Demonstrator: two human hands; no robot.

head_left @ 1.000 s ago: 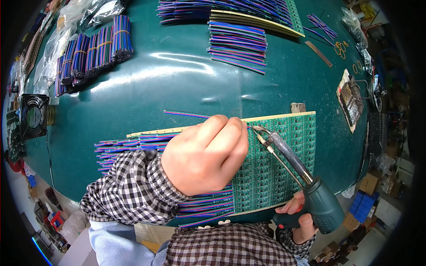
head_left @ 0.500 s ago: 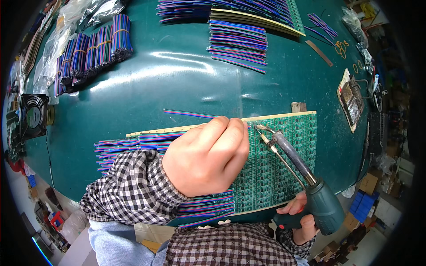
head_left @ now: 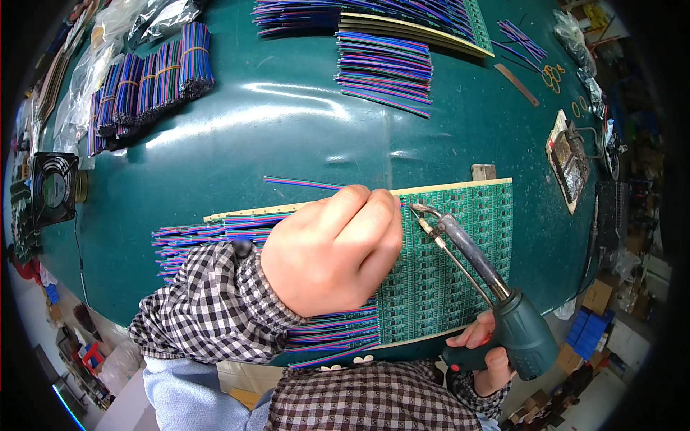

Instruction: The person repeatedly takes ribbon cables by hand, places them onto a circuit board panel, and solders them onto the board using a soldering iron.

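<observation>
My left hand [head_left: 334,251] pinches a thin multicoloured ribbon wire [head_left: 298,182] over the top edge of a green circuit board panel [head_left: 460,273]. The wire's loose end sticks out to the left behind my knuckles. In my right hand [head_left: 485,352] is a dark green soldering gun [head_left: 528,337], its fingers wrapped round the grip. The gun's bent tip and thin feed tube reach up-left to the board, right beside my left fingertips. Rows of wires [head_left: 334,330] lie on the panel's left part, partly hidden under my left hand and checked sleeve.
Loose wires [head_left: 384,68] and a stack of wired panels [head_left: 417,32] lie at the far side. Banded wire bundles [head_left: 154,82] sit far left, above a small fan [head_left: 56,188]. A soldering stand [head_left: 568,161], rubber bands [head_left: 552,77] and a metal strip [head_left: 516,85] are at the right.
My left hand has shifted very slightly up and left with the wire. The soldering gun's tip has moved a touch left, closer to my fingertips.
</observation>
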